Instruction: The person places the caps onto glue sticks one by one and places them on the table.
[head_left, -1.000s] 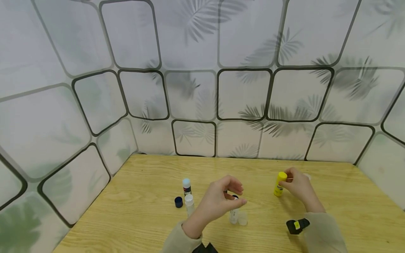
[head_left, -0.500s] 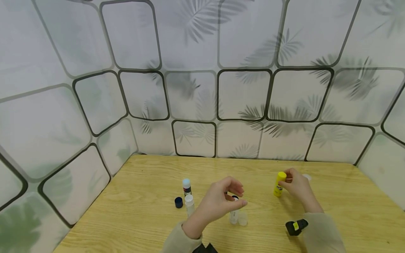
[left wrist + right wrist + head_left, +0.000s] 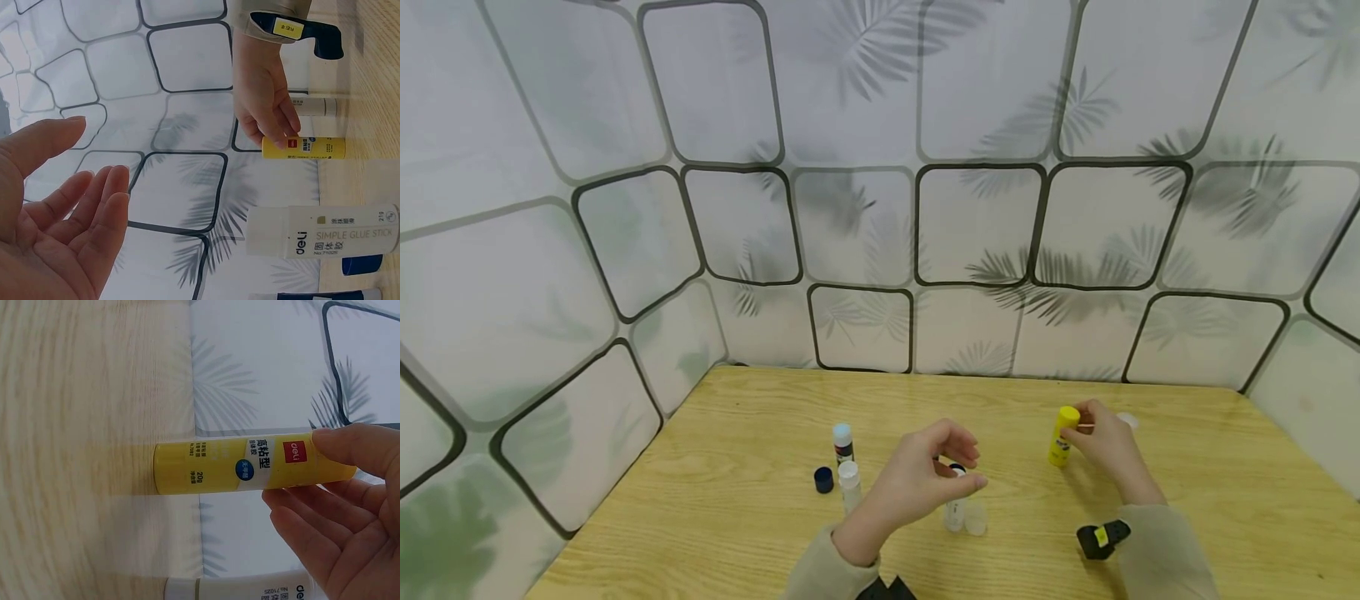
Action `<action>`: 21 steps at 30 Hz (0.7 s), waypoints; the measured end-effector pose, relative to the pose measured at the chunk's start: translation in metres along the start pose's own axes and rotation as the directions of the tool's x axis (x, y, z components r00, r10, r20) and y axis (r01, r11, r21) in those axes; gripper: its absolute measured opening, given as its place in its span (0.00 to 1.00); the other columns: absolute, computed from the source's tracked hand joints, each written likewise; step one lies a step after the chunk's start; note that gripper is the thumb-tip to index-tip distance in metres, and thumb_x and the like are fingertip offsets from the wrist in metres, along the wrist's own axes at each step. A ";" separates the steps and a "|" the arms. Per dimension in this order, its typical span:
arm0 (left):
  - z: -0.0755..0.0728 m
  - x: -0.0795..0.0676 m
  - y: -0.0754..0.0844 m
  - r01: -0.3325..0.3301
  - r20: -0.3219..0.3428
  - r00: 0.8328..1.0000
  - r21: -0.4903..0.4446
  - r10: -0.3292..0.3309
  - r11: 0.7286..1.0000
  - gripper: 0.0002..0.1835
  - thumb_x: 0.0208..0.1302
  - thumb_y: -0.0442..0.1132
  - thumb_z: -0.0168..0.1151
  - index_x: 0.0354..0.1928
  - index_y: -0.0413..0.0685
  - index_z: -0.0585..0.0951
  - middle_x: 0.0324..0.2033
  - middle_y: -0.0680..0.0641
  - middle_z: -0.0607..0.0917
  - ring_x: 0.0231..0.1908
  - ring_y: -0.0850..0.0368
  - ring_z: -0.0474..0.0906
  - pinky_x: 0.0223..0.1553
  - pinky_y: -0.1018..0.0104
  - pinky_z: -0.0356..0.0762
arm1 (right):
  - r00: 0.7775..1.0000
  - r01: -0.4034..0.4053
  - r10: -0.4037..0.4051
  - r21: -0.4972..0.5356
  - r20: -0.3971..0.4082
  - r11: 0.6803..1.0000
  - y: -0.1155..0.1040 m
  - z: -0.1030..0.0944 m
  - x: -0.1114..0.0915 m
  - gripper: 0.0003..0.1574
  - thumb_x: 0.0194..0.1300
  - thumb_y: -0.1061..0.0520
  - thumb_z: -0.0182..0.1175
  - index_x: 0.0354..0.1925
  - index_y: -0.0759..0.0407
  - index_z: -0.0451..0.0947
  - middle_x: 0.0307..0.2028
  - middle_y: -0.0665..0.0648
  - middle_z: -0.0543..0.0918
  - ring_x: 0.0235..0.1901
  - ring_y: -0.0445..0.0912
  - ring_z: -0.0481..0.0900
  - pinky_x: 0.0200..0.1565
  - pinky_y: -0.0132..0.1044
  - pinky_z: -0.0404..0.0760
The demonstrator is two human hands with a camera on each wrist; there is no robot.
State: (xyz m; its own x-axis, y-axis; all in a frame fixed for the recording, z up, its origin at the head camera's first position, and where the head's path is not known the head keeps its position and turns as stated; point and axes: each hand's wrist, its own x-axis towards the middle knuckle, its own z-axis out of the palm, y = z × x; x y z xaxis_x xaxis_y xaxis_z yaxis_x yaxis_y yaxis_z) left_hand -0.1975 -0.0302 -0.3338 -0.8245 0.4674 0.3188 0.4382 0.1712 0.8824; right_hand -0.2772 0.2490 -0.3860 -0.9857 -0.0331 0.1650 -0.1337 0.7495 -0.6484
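Note:
My right hand pinches the upper end of a yellow glue stick between thumb and fingers. In the right wrist view, the yellow glue stick shows a red deli label, and its lower end looks to be on the tabletop. My left hand hovers over the table with relaxed, bent fingers, the thumb apart, holding nothing. Its palm is bare in the left wrist view. Beyond this hand stands a white glue stick. Another white glue stick with a dark top is partly hidden by the left hand.
A clear-white glue stick and a dark one with a light blue cap stand left of the left hand. Beside them sits a dark blue cap. A translucent cap lies nearer the middle. Patterned curtain borders the table.

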 end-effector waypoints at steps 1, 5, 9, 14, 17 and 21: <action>0.000 0.000 0.000 0.000 0.000 1.000 0.000 0.000 1.000 0.15 0.51 0.35 0.65 0.41 0.46 0.75 0.35 0.48 0.78 0.35 0.63 0.75 0.33 0.72 0.73 | 1.000 -0.003 0.003 -0.001 0.001 1.000 0.000 0.000 0.000 0.27 0.59 0.58 0.57 0.50 0.75 0.62 0.46 0.76 0.69 0.44 0.65 0.70 0.40 0.52 0.73; 0.000 0.000 0.001 0.005 0.004 1.000 -0.007 -0.005 1.000 0.14 0.52 0.35 0.65 0.42 0.46 0.75 0.35 0.49 0.78 0.36 0.59 0.75 0.33 0.72 0.73 | 1.000 -0.012 0.012 0.003 0.007 1.000 0.000 -0.001 0.000 0.28 0.59 0.57 0.56 0.51 0.75 0.61 0.46 0.76 0.69 0.45 0.65 0.70 0.41 0.52 0.72; 0.000 0.000 0.000 0.006 0.008 1.000 -0.007 -0.006 1.000 0.14 0.52 0.35 0.64 0.42 0.46 0.75 0.34 0.50 0.78 0.37 0.56 0.76 0.33 0.72 0.73 | 1.000 -0.019 0.019 0.013 0.014 1.000 -0.002 -0.002 -0.001 0.30 0.60 0.56 0.56 0.52 0.75 0.60 0.48 0.76 0.68 0.46 0.65 0.69 0.42 0.52 0.72; 0.000 0.000 0.001 0.009 0.010 1.000 -0.007 -0.009 1.000 0.14 0.52 0.35 0.64 0.41 0.46 0.75 0.34 0.50 0.78 0.36 0.57 0.76 0.33 0.72 0.73 | 1.000 -0.023 0.023 0.023 0.010 0.999 -0.008 -0.007 -0.003 0.31 0.61 0.55 0.54 0.54 0.75 0.59 0.49 0.77 0.66 0.47 0.66 0.68 0.42 0.52 0.72; 0.000 0.000 0.001 0.011 0.012 1.000 -0.012 -0.011 1.000 0.14 0.52 0.35 0.64 0.42 0.46 0.75 0.35 0.48 0.78 0.37 0.55 0.76 0.33 0.72 0.73 | 1.000 -0.023 0.023 0.026 0.011 0.999 -0.011 -0.011 -0.006 0.32 0.61 0.54 0.54 0.55 0.74 0.59 0.50 0.77 0.66 0.48 0.66 0.68 0.43 0.52 0.71; 0.000 0.000 0.000 0.012 0.013 1.000 -0.017 -0.012 1.000 0.14 0.52 0.35 0.64 0.42 0.46 0.75 0.35 0.47 0.78 0.37 0.54 0.76 0.33 0.72 0.73 | 1.000 -0.006 0.006 0.020 0.002 1.000 -0.014 -0.015 -0.007 0.32 0.61 0.54 0.54 0.55 0.74 0.59 0.50 0.76 0.66 0.48 0.65 0.68 0.43 0.53 0.71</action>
State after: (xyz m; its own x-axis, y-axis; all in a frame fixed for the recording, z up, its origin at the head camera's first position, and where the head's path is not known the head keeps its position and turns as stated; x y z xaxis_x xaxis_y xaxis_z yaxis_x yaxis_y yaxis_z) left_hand -0.1977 -0.0304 -0.3335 -0.8249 0.4765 0.3040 0.4223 0.1621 0.8918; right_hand -0.2668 0.2484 -0.3670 -0.9867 -0.0305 0.1595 -0.1300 0.7366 -0.6637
